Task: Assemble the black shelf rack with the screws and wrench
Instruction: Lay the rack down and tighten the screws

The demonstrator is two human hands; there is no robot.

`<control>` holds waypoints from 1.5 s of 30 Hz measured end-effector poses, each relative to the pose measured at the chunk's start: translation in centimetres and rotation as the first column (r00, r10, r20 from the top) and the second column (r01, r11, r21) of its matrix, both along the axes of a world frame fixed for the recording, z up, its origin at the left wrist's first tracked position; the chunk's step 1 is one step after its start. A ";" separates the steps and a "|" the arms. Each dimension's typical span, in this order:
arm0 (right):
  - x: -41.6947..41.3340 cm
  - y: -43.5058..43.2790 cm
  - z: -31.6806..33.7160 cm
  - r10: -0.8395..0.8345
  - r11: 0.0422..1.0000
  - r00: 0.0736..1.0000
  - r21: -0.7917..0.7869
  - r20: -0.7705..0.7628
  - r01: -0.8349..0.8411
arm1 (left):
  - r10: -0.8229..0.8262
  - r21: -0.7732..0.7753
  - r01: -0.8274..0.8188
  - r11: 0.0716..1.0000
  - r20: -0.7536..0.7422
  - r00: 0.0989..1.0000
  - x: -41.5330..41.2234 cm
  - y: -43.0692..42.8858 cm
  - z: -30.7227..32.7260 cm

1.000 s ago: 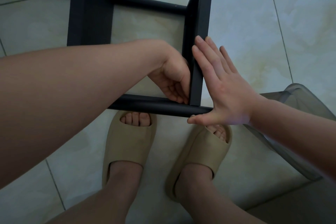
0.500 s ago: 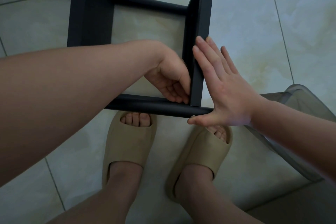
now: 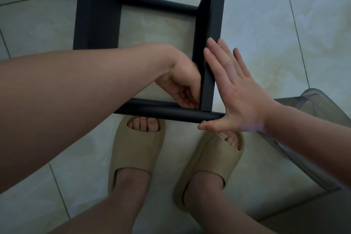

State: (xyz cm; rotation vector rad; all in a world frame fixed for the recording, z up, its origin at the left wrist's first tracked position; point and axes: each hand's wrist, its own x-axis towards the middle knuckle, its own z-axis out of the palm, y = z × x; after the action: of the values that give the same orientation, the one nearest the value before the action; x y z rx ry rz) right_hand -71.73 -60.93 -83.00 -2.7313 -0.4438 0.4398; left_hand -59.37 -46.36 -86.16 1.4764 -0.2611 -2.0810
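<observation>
Head view: looks down on the black shelf rack [image 3: 96, 15], which lies on the tiled floor [image 3: 266, 24] across the upper half of the frame.
Rack corner: centre of the frame, where a flat bar [image 3: 215, 15] meets a round tube [image 3: 161, 111].
Left hand [image 3: 180, 83]: inside that corner, fingers curled tight with their tips at the joint, touching bar and tube. Anything pinched there is hidden, so a grip cannot be told.
Right hand [image 3: 241, 100]: fingers [image 3: 214, 59] straight and close together, pressed flat on the bar's outer face. The thumb [image 3: 209, 126] is spread wide and lies along the tube's end. It holds nothing.
Feet: beige sandals [image 3: 136, 150] in the lower centre, toes just below the tube.
Right edge: grey translucent object [image 3: 313, 104], partly behind the right forearm.
</observation>
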 end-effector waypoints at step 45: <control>0.0 -0.1 -0.3 0.007 1.000 1.000 0.020 0.027 -0.008 | 0.113 -0.128 -0.128 0.984 -0.118 0.987 -0.7 1.5 -0.3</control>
State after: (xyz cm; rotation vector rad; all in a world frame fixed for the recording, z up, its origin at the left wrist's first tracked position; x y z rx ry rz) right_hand -71.77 -61.08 -83.32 -2.7198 -0.4630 0.3986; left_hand -60.11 -44.85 -86.49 1.2624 -0.2578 -1.9992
